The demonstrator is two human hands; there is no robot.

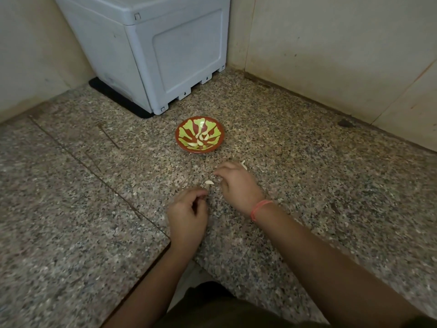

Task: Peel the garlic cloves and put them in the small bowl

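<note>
garlic clove between left hand and right hand, near small bowl

1. The bowl is set on the counter, in front of the box.
2. Cloves are kept in the bowl.
3. One clove is left on the counter, nearer, between the left hand and the right hand.

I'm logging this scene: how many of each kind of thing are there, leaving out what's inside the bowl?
Small bowl: 1
Grey box: 1
Hands: 2, left and right
Garlic pieces on the counter: 2
Wristband: 1
Total: 7
</note>
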